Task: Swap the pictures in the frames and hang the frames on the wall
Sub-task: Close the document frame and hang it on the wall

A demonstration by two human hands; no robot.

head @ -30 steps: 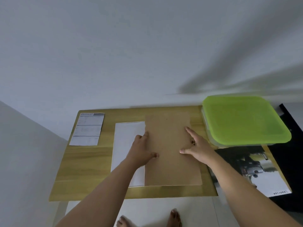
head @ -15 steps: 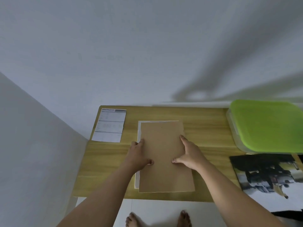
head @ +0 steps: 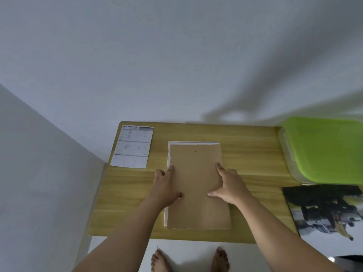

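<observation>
A brown backing board (head: 198, 179) lies flat on a white frame (head: 188, 142), whose edge shows only along the top and left. Both rest on the wooden table (head: 255, 154). My left hand (head: 166, 188) grips the board's left edge, thumb on top and fingers spread. My right hand (head: 228, 184) presses flat on the board's right side, fingers apart. A dark printed picture (head: 326, 209) lies at the table's right end, partly over the edge.
A printed specification sheet (head: 133, 147) lies at the table's back left. A clear box with a green lid (head: 324, 150) stands at the back right. The wall runs behind the table, with a corner on the left. My bare feet (head: 188, 260) show below the front edge.
Both hands slid the brown board leftwards until it covers the white frame, which earlier lay exposed to its left. The view has shifted left.
</observation>
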